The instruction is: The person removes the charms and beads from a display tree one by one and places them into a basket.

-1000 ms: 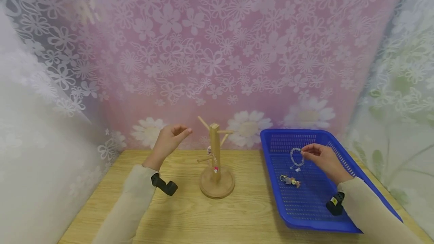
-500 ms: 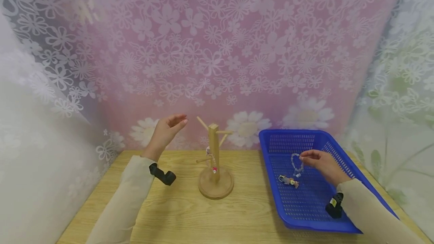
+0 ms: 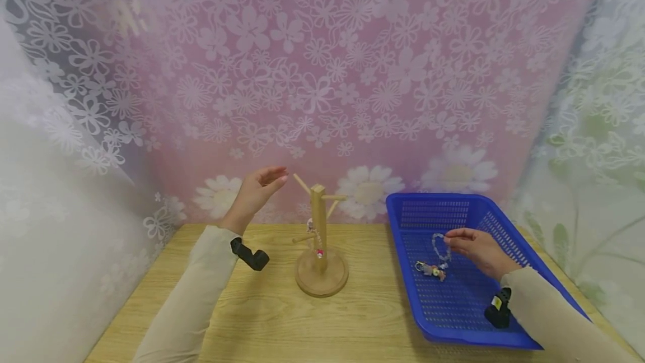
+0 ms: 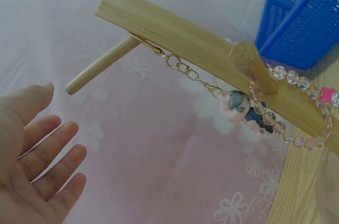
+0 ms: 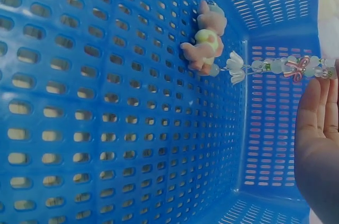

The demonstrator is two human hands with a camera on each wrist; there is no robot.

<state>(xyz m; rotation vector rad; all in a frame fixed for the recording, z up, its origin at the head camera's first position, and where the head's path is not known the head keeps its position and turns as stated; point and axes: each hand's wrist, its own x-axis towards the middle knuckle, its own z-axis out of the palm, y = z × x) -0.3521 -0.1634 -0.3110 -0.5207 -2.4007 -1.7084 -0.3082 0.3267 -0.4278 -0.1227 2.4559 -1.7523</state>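
Observation:
Over the blue basket my right hand pinches a pale beaded bracelet by its upper edge. In the right wrist view, a pink bow charm and white flower charms show on it. Its lower end hangs beside a small bear-like keychain in the basket; whether they touch I cannot tell. My left hand is raised beside the wooden stand, fingers relaxed and holding nothing. On that stand hang a pink beaded bracelet, looped on a lower peg, and a figurine keychain.
The blue basket stands at the table's right side. Bare wooden pegs stick out near the top of the stand, whose round base rests on the wooden table. A floral curtain hangs behind.
The right hand has lowered, bringing the pale bracelet further down into the basket, near the bear-like keychain. My left hand has risen slightly and shifted towards the stand's upper left peg.

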